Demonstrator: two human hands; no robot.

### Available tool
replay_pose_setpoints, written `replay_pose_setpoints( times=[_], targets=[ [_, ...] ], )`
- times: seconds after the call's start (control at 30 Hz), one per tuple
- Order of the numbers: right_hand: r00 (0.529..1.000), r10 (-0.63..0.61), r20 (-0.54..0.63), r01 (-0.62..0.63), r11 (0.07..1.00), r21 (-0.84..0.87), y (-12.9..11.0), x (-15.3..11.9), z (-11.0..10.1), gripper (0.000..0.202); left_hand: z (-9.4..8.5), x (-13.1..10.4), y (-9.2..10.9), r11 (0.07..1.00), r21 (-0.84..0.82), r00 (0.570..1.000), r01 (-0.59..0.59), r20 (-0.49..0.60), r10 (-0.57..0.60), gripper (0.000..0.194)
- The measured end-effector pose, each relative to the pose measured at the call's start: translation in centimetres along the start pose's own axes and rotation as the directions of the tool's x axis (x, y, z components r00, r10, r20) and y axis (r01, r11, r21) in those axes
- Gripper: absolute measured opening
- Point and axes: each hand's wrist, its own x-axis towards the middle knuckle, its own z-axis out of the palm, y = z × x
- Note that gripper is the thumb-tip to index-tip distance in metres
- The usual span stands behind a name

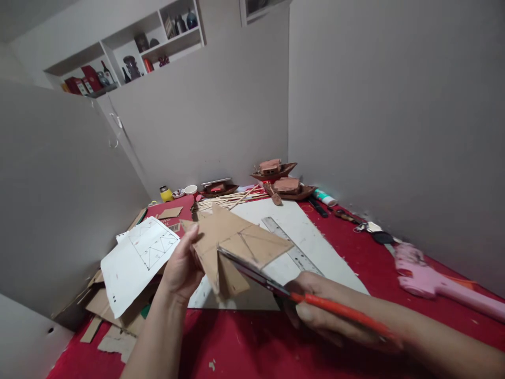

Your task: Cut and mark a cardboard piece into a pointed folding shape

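Note:
My left hand (184,268) grips the left side of a pointed brown cardboard piece (236,235) marked with pencil lines, thumb on top. In my right hand (315,305) is a pair of scissors (335,310) with long red-orange handles. The blades point left, their tips at a notch in the cardboard's lower edge. A cardboard flap hangs down beside that notch. Beneath the cardboard lie a large white sheet (335,258) and a clear ruler (276,227). My right fingers are partly hidden and slightly blurred.
The table (244,347) is red. A paper with a drawn truss pattern (138,258) lies over cardboard scraps (106,310) at left. Thin sticks (229,200), model boats (290,188) and a yellow jar (166,193) stand behind. A pink glue gun (426,276) lies at right.

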Motion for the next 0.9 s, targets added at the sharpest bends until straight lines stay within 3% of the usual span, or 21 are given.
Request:
replay_pose_setpoints(
  times=[0.07, 0.13, 0.23, 0.3, 0.37, 0.43, 0.53, 0.6, 0.73, 0.83, 0.9],
  targets=[
    [0.999, 0.024, -0.039, -0.020, 0.993, 0.112, 0.1, -0.1, 0.0, 0.065, -0.2, 0.4, 0.1, 0.991, 0.056, 0.987, -0.119, -0.100, 0.124, 0.027],
    [0.995, 0.058, -0.085, -0.037, 0.972, 0.234, 0.2, -0.2, 0.0, 0.069, -0.3, 0.6, 0.1, 0.963, 0.089, 0.942, -0.256, -0.201, 0.269, 0.024],
    [0.990, 0.115, -0.078, -0.069, 0.897, 0.437, 0.4, -0.2, 0.1, 0.069, 0.2, -0.1, 0.2, 0.847, 0.208, 0.808, -0.488, -0.260, 0.529, 0.027],
    [0.992, 0.125, -0.025, -0.093, 0.845, 0.526, 0.6, -0.2, 0.2, 0.069, 0.8, -0.9, 0.1, 0.647, 0.437, 0.664, -0.624, -0.140, 0.735, 0.044],
    [0.991, 0.130, 0.030, -0.125, 0.824, 0.553, 0.9, -0.3, 0.1, 0.069, 1.2, -1.6, -0.2, 0.476, 0.575, 0.593, -0.665, 0.020, 0.805, 0.050],
    [0.987, 0.130, 0.090, -0.158, 0.823, 0.545, 1.1, -0.3, 0.0, 0.070, 1.2, -1.9, -0.5, 0.453, 0.608, 0.644, -0.652, 0.128, 0.755, 0.038],
    [0.982, 0.112, 0.154, -0.179, 0.819, 0.545, 1.3, -0.3, -0.1, 0.070, 0.6, -1.6, -1.1, 0.591, 0.592, 0.810, -0.548, 0.198, 0.552, 0.004],
    [0.984, 0.095, 0.152, -0.165, 0.812, 0.559, 1.3, -0.2, 0.0, 0.069, 0.1, -1.4, -1.1, 0.659, 0.588, 0.872, -0.470, 0.194, 0.449, 0.012],
    [0.991, 0.109, 0.076, -0.132, 0.841, 0.524, 0.9, -0.5, 0.0, 0.069, -0.4, -1.0, -0.5, 0.799, 0.472, 0.923, -0.373, 0.101, 0.371, 0.023],
    [0.991, 0.083, -0.106, -0.063, 0.982, 0.179, 0.5, -0.6, -0.6, 0.062, -0.7, -0.7, 0.0, 0.905, 0.331, 0.963, -0.268, 0.061, 0.263, 0.032],
    [0.977, 0.035, -0.212, -0.080, 0.975, -0.209, 0.2, -0.4, -1.1, 0.051, -0.9, -0.4, 0.1, 0.931, 0.294, 0.976, -0.218, 0.060, 0.210, 0.033]
  ],
)
